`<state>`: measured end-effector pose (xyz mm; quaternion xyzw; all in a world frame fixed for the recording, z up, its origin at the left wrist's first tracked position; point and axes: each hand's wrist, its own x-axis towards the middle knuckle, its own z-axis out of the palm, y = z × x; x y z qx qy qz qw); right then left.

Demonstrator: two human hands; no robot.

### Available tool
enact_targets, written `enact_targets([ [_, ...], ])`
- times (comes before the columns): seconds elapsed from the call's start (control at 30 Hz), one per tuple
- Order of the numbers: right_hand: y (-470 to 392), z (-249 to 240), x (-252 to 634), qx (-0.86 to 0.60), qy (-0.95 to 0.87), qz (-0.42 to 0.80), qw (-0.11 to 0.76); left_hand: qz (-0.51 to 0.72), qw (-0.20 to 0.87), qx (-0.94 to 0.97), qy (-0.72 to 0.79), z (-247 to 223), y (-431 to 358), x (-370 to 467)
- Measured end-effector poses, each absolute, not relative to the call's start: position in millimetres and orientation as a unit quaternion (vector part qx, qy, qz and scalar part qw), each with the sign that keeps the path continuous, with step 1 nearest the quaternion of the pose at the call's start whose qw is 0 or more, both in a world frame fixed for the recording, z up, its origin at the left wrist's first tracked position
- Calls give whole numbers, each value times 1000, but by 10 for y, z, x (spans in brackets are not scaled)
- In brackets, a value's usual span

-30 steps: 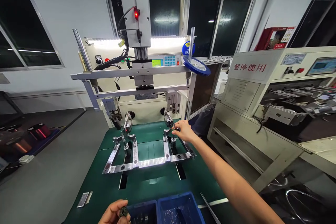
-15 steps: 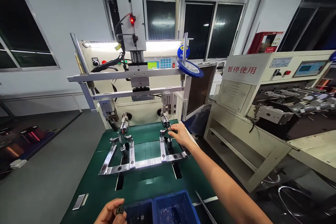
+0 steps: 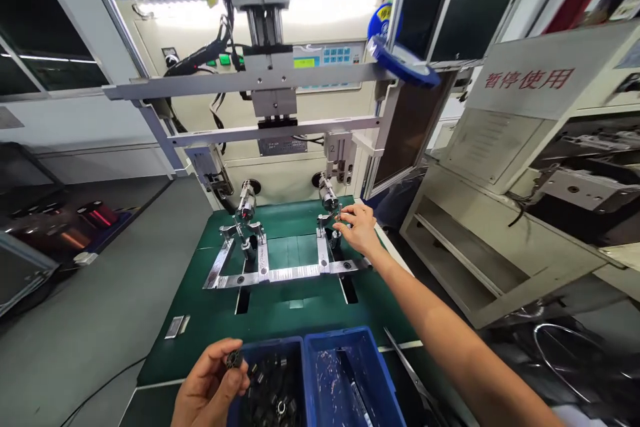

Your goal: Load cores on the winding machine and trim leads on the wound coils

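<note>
My left hand [image 3: 207, 383] is closed, pinching a small dark round part with a toothed edge, like a motor core [image 3: 234, 358], above the left blue bin. Out at the machine, my right hand [image 3: 357, 227] has its thumb and fingertips together at the right-hand fixture, just below the right spindle [image 3: 327, 195]. Whatever lies between those fingertips is too small to make out. A matching left spindle [image 3: 247, 200] stands over the left side of the metal frame [image 3: 295, 273].
The left blue bin [image 3: 296, 341] holds many dark parts. In the right blue bin [image 3: 373, 347] lie a pen [image 3: 361, 400] and wire scraps. Metal tweezers [image 3: 407, 365] rest beside it. A small metal block [image 3: 175, 327] is on the green tabletop, left. Crossbars [image 3: 320, 75] span above.
The view has tipped down and come closer, showing more of the bins. My left hand, still with the round part, appears higher in view. My right hand stays at the right fixture.
</note>
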<state>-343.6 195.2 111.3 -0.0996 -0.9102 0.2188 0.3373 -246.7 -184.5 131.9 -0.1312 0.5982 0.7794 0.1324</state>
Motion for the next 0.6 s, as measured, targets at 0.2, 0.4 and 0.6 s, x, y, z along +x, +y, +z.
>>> enact_targets([
  [0.2, 1954, 1070, -3462, -107, -905, 224, 346, 783, 103, -17, 613, 1276, -1784, -2493],
  [0.4, 1931, 1072, -3454, -111, -900, 209, 367, 757, 80, 54, 646, 1311, -1742, -2408],
  [0.6, 1967, 1004, -3471, -114, -901, 203, 366, 729, 72, 104, 673, 1290, -1767, -2363],
])
